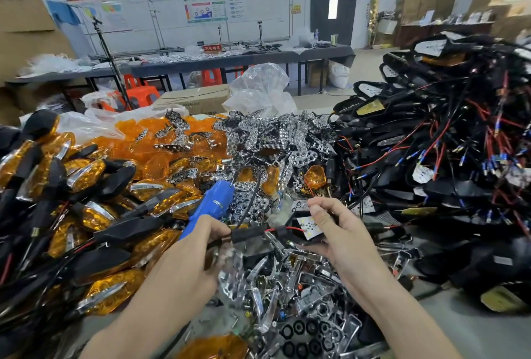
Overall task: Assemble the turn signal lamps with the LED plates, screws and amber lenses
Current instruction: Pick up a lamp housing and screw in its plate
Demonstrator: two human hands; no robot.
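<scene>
We see the bench (448, 318) heaped with parts, its bare grey top showing only near the right front edge. Our right hand (339, 229) holds a black lamp housing (301, 236) above the middle of the front edge, thumb on top and fingers curled beneath it; a white LED plate (309, 226) sits in the housing's open face, with a red wire (284, 229) running left from it into a black stem (247, 234). Our left hand (198, 252) is closed around that stem near its end, and a shiny chrome piece in front of the palm is too blurred to tell apart. A blue electric screwdriver (214, 205) lies just behind the left hand, its black cord looping upward. Along the left edge finished lamps (86, 175) with amber lenses are piled; loose amber lenses (149, 140) lie toward the back left, chrome reflector plates (273, 134) fill the back middle, and chrome trim pieces (287, 287) crowd the front. A tall tangle of wired black housings (445, 129) covers the right side.
</scene>
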